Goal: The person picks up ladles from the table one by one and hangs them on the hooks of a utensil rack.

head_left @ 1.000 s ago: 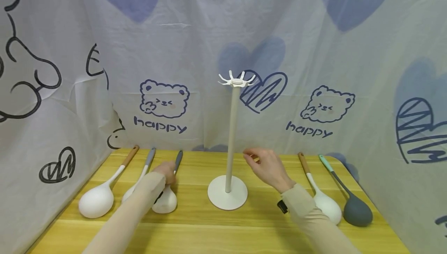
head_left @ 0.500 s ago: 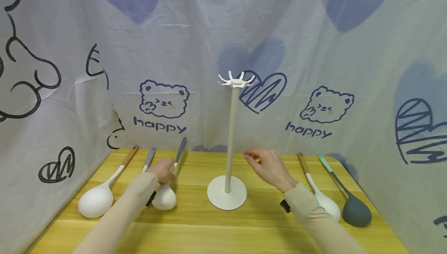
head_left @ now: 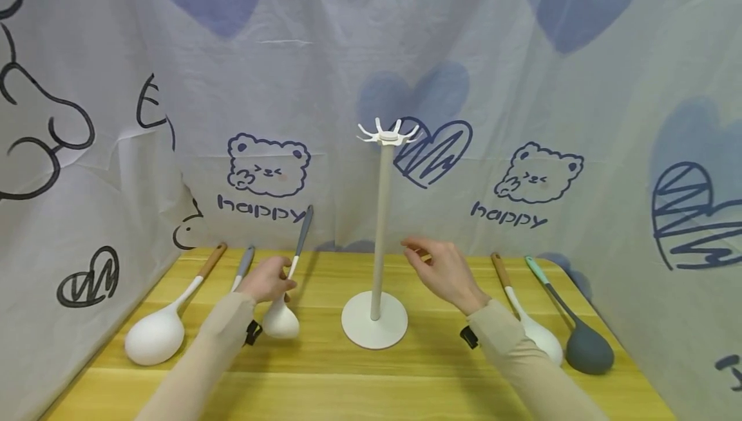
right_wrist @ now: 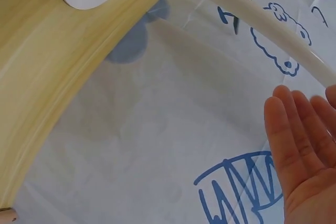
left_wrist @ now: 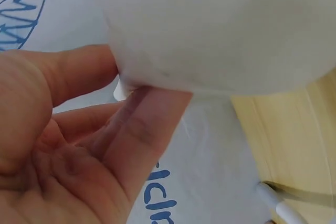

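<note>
**Spoon raised left of the stand, handle tilted toward the hooks**

The left hand (head_left: 268, 279) pinched the neck of a white spoon with a grey handle (head_left: 290, 279), just left of the hook stand (head_left: 379, 234). The spoon's bowl hung low, close above the surface (head_left: 371, 382); whether it touched could not be told from the head view. Its long axis ran steeply upward, the grey handle end leaning up and slightly toward the stand's pole, well below the ring of hooks at the stand's top. In the left wrist view the fingers (left_wrist: 136, 129) curled round the spoon just behind the white bowl. The right hand (head_left: 440, 270) hovered just right of the pole, near but apart from it, fingers loosely spread and holding nothing. The left hand was thus the one bearing the spoon; the right stood nearer the pole.
</note>
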Demonstrator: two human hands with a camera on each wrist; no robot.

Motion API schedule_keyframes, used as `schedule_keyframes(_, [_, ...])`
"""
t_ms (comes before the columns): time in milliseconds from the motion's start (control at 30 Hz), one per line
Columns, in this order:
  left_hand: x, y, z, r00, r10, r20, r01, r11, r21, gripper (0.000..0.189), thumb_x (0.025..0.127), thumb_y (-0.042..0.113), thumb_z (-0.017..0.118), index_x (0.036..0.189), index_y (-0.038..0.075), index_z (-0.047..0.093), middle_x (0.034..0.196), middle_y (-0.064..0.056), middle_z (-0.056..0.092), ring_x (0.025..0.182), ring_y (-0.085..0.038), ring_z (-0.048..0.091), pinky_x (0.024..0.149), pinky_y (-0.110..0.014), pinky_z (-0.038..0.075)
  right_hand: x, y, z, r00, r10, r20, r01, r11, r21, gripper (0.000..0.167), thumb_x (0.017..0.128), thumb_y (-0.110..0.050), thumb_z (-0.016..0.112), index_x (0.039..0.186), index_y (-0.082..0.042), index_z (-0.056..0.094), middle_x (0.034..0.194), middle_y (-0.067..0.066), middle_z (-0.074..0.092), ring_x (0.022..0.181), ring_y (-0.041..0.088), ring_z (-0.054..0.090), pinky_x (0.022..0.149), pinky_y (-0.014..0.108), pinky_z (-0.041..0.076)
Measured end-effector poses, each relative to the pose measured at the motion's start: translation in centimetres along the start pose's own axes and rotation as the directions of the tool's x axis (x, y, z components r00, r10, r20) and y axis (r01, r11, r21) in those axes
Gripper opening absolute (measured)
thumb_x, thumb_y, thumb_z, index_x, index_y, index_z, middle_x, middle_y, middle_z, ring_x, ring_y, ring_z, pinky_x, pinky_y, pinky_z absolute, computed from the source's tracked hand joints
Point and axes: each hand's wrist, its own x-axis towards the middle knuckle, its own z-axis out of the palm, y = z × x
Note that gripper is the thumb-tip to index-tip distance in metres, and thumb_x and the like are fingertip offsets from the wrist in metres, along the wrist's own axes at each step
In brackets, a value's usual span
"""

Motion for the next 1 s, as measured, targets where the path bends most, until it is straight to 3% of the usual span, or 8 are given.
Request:
schedule_keyframes(200, [-0.2, 0.2, 0.2, 0.997, -0.021, -0.069, 0.017, 0.998, -0.058, 0.044, 0.091, 0.003, 0.065, 0.13, -0.011, 0.051, 0.093, -0.019, 0.069, 0.067, -0.02, 0.071, 0.073, -0.04, 0.06, 0.6, -0.2, -0.3, 0.999, 0.01, -0.051, -0.007, 0.998, 0.063, 0.03, 0.098, -0.016, 0.06, 0.127, -0.009, 0.064, 0.115, 0.01, 0.071, 0.097, 0.021, 0.07, 0.077, 0.03, 0.061])
schedule_keyframes(367, [-0.2, 0.7, 0.7, 0.989, -0.033, -0.142, 0.02, 0.995, -0.093, 0.031, 0.091, 0.002, 0.065, 0.119, -0.003, 0.054, 0.091, -0.018, 0.069, 0.069, -0.022, 0.071, 0.068, -0.038, 0.06, 1.5, -0.5, -1.0, 0.995, 0.004, -0.102, 0.012, 0.988, 0.154, 0.03, 0.097, -0.011, 0.061, 0.126, -0.003, 0.063, 0.123, 0.015, 0.067, 0.105, 0.026, 0.067, 0.088, 0.038, 0.059])
schedule_keyframes(633, [-0.1, 1.5, 1.0, 0.963, 0.017, -0.269, -0.056, 0.989, -0.14, 0.024, 0.094, 0.006, 0.059, 0.117, 0.003, 0.051, 0.09, -0.013, 0.063, 0.075, -0.019, 0.072, 0.068, -0.039, 0.059, 3.4, -2.0, -3.2, 0.983, 0.073, -0.166, -0.033, 0.972, 0.231, 0.025, 0.098, -0.016, 0.061, 0.119, -0.006, 0.069, 0.119, 0.011, 0.07, 0.107, 0.025, 0.067, 0.091, 0.039, 0.058])
schedule_keyframes(1000, [-0.1, 2.9, 1.1, 0.935, 0.08, -0.344, -0.165, 0.96, -0.225, 0.023, 0.098, 0.013, 0.056, 0.12, 0.006, 0.051, 0.098, -0.017, 0.068, 0.084, -0.022, 0.072, 0.076, -0.041, 0.061, 5.2, -4.2, -4.3, 0.976, 0.106, -0.188, -0.042, 0.948, 0.314, 0.021, 0.098, -0.019, 0.061, 0.108, -0.006, 0.074, 0.103, 0.011, 0.075, 0.095, 0.024, 0.071, 0.082, 0.031, 0.06])
